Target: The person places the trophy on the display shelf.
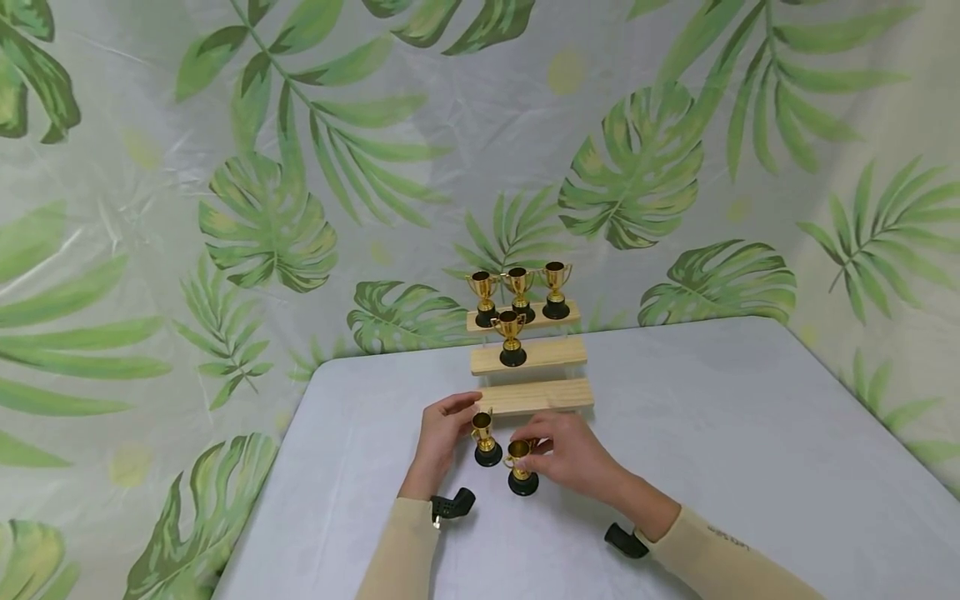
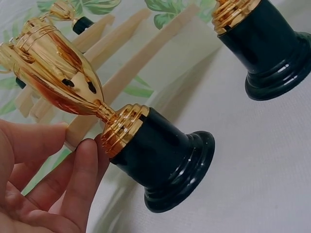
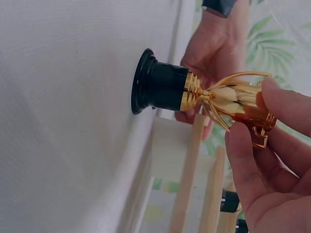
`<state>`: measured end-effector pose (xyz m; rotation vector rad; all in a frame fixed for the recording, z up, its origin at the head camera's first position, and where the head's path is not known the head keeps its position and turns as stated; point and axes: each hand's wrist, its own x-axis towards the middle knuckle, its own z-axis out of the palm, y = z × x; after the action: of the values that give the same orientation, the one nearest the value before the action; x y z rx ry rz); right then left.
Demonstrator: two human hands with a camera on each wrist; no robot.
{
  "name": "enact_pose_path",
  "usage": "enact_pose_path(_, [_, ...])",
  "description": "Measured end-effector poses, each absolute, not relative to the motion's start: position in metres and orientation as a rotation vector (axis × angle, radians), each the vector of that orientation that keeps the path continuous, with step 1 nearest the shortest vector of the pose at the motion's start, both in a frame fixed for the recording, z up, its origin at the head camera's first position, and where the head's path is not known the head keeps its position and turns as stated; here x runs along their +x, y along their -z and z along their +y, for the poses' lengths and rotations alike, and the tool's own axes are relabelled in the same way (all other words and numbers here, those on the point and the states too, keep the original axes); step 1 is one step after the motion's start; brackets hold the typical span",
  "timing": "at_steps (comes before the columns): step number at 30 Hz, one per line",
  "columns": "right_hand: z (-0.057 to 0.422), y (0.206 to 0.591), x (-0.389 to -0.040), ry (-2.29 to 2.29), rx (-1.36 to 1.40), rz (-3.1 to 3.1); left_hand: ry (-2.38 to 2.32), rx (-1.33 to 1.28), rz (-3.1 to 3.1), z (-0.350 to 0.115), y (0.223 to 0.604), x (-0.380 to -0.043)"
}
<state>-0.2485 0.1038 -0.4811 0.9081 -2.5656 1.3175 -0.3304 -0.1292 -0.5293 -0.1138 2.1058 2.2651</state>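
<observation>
My right hand pinches a small gold trophy cup with a black base, thumb and fingers at its bowl. The trophy is upright, its base close over the white table. Further left, a second trophy stands on the table in front of my left hand. The left hand's fingertips grip the left end of the lowest board of a wooden three-step stand; that trophy partly hides this hand in the left wrist view.
Three trophies stand on the stand's top step, including the rightmost trophy. Another trophy occupies the middle step, toward its left. Behind the white table hangs a leaf-patterned cloth.
</observation>
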Motion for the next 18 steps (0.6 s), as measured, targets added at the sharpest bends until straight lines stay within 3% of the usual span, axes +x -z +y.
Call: enact_pose_path(18, [0.1017,0.4776,-0.2452,-1.265,0.878,-2.566,-2.273,-0.110,2.085,-0.1294,0.5289,-0.3290])
